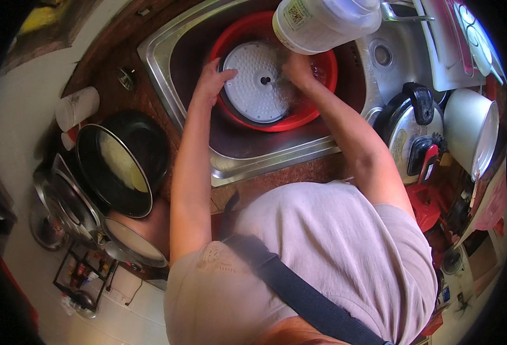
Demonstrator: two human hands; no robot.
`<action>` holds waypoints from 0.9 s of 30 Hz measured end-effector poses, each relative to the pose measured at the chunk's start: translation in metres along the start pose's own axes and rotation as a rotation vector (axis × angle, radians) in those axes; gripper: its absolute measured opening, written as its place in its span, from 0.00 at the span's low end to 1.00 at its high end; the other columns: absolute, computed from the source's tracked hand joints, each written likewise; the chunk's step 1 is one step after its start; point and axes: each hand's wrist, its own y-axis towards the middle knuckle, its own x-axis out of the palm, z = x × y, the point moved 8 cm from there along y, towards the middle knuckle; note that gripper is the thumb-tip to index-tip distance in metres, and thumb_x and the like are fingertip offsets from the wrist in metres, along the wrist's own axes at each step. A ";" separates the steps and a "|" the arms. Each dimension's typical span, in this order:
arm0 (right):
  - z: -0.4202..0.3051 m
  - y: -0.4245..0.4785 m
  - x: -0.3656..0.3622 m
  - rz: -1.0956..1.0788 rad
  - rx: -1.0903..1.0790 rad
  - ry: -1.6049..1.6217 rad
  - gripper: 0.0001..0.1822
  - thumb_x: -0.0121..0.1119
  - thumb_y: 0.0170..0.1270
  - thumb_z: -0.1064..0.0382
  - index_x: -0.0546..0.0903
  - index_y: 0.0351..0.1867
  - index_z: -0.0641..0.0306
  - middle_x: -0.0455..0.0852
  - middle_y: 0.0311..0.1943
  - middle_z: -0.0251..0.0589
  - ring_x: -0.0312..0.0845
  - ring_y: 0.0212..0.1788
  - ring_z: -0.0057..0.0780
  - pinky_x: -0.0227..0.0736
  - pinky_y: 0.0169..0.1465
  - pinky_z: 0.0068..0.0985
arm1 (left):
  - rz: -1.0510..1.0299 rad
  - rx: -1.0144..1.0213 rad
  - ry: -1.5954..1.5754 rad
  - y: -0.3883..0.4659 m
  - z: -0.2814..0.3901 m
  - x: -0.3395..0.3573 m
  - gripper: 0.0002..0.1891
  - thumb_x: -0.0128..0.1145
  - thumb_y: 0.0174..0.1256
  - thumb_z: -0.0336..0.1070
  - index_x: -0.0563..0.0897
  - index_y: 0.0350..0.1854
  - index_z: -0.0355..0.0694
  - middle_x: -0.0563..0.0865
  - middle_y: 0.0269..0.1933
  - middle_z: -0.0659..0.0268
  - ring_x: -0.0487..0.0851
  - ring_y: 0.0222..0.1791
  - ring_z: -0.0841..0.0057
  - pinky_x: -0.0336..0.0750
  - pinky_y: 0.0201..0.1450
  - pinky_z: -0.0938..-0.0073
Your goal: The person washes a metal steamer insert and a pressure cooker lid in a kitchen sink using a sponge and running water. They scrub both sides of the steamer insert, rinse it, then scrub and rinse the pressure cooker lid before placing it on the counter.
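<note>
A round, pale grey inner lid (pixel 253 97) with a dimpled face and a dark rim is tilted over a red plastic basin (pixel 332 73). The basin stands in a stainless-steel sink (pixel 275 157). My left hand (pixel 212 82) grips the lid's left edge, its thumb lying on the dimpled face. At the lid's right side is my right hand (pixel 299 69), fingers curled and blurred; whether they hold anything cannot be made out. Above that hand, a whitish plastic jar (pixel 327 26) covers part of the basin's far right rim.
Left of the sink stand a black non-stick pot (pixel 119 164), a clear plastic cup (pixel 77 108) and metal lids (pixel 70 211). On the right are a pressure cooker lid (pixel 413 133), a silver inner pot (pixel 469 129), a faucet (pixel 404 17) and a dish rack (pixel 452 56).
</note>
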 end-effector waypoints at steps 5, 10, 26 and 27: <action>-0.133 -0.045 -0.013 -0.016 -0.473 0.263 0.10 0.55 0.43 0.76 0.81 0.30 0.62 0.81 0.33 0.50 0.77 0.42 0.53 0.73 0.42 0.43 | 0.096 0.186 -0.084 -0.028 -0.008 0.003 0.25 0.61 0.55 0.24 0.72 0.58 0.28 0.82 0.51 0.58 0.80 0.50 0.74 0.72 0.56 0.74; -0.153 -0.032 -0.001 -0.025 -0.500 0.281 0.13 0.57 0.48 0.76 0.82 0.37 0.62 0.82 0.36 0.49 0.78 0.44 0.49 0.75 0.47 0.36 | 0.142 0.225 -0.085 -0.048 -0.005 0.003 0.29 0.61 0.54 0.23 0.69 0.60 0.24 0.80 0.52 0.56 0.77 0.51 0.74 0.71 0.56 0.76; -0.071 0.021 0.048 0.108 -0.215 0.029 0.09 0.53 0.54 0.71 0.82 0.36 0.62 0.83 0.36 0.51 0.79 0.40 0.53 0.74 0.43 0.42 | 0.154 0.237 -0.245 -0.064 0.002 0.016 0.22 0.58 0.53 0.18 0.75 0.54 0.33 0.82 0.48 0.63 0.79 0.48 0.78 0.71 0.56 0.76; -0.046 0.026 0.048 0.136 -0.161 -0.003 0.10 0.53 0.54 0.71 0.83 0.36 0.61 0.83 0.37 0.51 0.80 0.41 0.52 0.74 0.43 0.42 | 0.156 0.250 -0.263 -0.065 0.004 0.017 0.22 0.57 0.54 0.17 0.75 0.54 0.33 0.83 0.48 0.63 0.79 0.48 0.78 0.71 0.56 0.76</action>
